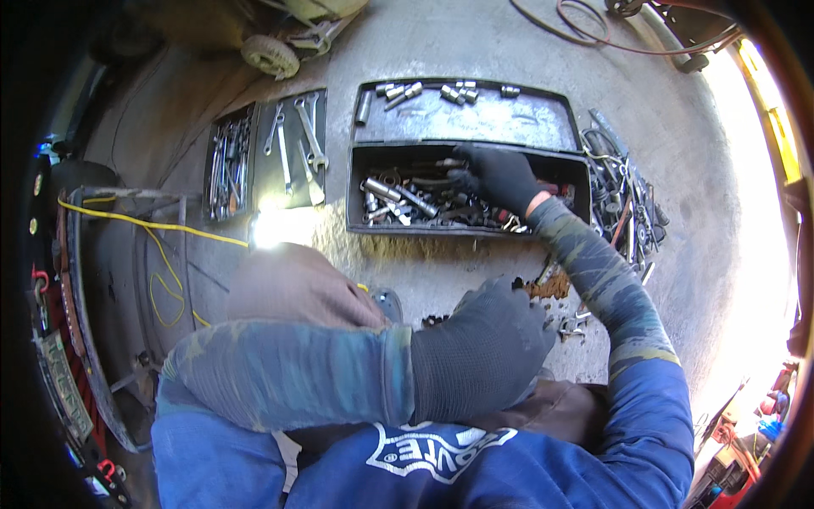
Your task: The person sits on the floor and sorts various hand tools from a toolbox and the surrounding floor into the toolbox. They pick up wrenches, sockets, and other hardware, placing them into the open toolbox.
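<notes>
My right hand, in a black glove, reaches into a long black metal toolbox. Its fingers bend together at a slim metallic piece by the box's back wall; its kind does not show. Around and below that hand lie jumbled sockets and loose tools, among them a long chrome socket and a chrome bar. My left hand, also black-gloved, lies across my body near my knee. Its back faces up, and its fingers are mostly hidden.
Several sockets lie in the opened lid. Left of the box, a dark tray holds wrenches. Heaped tools flank its right side. Rusty debris lies near my left hand. A yellow cord crosses a metal frame.
</notes>
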Motion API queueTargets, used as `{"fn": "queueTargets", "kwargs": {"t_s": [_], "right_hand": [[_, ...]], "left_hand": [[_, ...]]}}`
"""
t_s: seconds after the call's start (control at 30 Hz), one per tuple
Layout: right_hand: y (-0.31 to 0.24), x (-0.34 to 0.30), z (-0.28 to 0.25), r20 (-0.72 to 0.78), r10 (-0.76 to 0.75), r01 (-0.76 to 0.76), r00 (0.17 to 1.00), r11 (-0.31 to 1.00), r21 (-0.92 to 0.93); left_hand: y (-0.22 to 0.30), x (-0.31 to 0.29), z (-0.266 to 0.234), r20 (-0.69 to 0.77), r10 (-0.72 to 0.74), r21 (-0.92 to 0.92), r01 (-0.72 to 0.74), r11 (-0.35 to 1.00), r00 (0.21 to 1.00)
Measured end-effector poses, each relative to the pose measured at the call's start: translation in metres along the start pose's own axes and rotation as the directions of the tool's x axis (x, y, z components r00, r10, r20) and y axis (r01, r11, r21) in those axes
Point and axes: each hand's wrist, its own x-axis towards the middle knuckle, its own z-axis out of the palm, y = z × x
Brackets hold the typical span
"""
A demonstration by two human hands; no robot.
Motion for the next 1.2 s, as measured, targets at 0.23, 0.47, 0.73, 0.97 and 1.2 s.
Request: {"fn": "queueTargets", "kwargs": {"t_s": [0.23,0.47,0.73,0.97,1.2], "right_hand": [[0.029,0.056,-0.024,-0.296,0.077,-0.082,0.952,0.997,-0.006],[0.036,0.120,0.009,-0.082,0.226,-0.238,0.971,0.952,-0.194],[0.027,0.136,0.019,-0.056,0.349,-0.352,0.936,0.911,-0.213],[0.024,0.123,0.014,0.010,0.389,-0.379,0.921,0.903,-0.201],[0.029,0.111,0.001,0.105,0.380,-0.350,0.919,0.908,-0.229]], "left_hand": [[0.002,-0.002,-0.010,0.062,0.013,-0.003,-0.013,1.000,0.998],[-0.017,-0.002,-0.022,0.131,-0.098,0.034,0.095,0.995,0.987],[-0.039,-0.006,-0.015,-0.028,-0.082,0.071,0.084,0.994,0.996],[-0.033,-0.004,-0.017,0.022,-0.093,0.094,0.091,0.991,0.995],[-0.020,-0.008,-0.017,0.082,-0.090,0.123,0.080,0.989,0.993]]}}
